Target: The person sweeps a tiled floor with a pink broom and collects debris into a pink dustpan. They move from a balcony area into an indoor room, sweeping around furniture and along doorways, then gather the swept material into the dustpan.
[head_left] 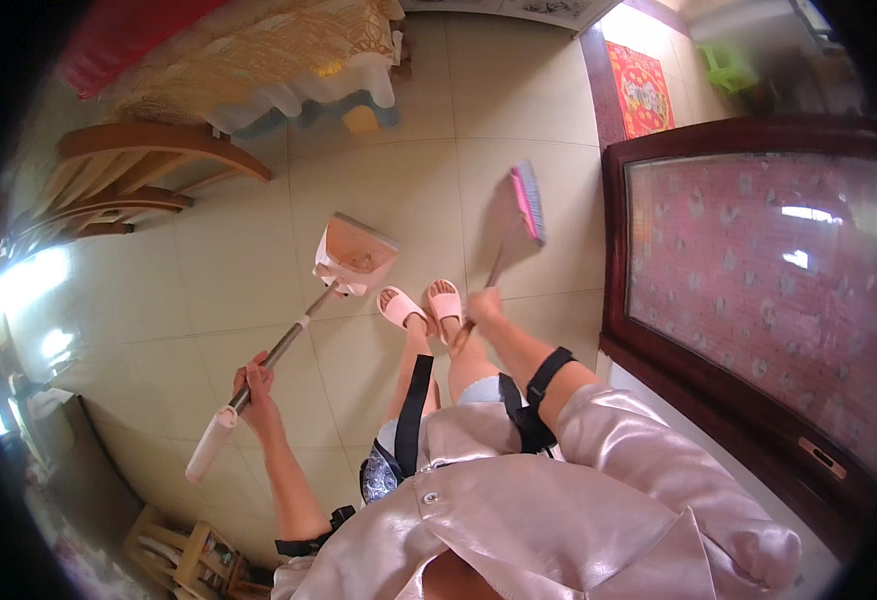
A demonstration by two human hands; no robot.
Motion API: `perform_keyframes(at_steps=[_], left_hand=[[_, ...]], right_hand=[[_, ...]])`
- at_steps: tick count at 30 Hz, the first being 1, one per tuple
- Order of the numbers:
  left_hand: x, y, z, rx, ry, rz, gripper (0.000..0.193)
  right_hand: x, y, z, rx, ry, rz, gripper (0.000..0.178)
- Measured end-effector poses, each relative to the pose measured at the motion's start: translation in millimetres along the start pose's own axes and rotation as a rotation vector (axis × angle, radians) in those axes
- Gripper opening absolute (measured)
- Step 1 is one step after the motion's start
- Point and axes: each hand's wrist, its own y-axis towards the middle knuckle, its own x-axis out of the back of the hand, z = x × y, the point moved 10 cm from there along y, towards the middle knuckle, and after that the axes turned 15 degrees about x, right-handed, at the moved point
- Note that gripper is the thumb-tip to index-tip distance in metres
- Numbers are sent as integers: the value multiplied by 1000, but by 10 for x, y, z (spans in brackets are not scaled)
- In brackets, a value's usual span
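Pink-headed broom with grey bristles and a slim stick [527, 203] — the person's right hand [483, 303] is closed around its stick, with the slightly blurred head out in front and to the right. Fingers of the left hand [256, 385] wrap the long metal handle of a pale dustpan with a peach-toned inside [358, 252], which is ahead and to the left. Between the two tools, nearer the body, are pale pink open-toed slippers [398, 306] on beige floor tiles [358, 170]. Farther out are a curved light-wood chair [163, 150] at left and a dark red-brown framed door with a pink patterned panel [748, 290] at right.
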Motion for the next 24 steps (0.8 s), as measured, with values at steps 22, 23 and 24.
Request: perform_keyframes(at_steps=[22, 23, 24], left_hand=[[18, 194, 194, 18, -47, -208, 25], [2, 193, 197, 7, -27, -219, 25], [16, 203, 223, 8, -28, -224, 25]], right_hand=[[477, -522, 1211, -71, 595, 525, 18], [483, -457, 1142, -37, 479, 492, 19], [446, -382, 1129, 50, 410, 457, 19]])
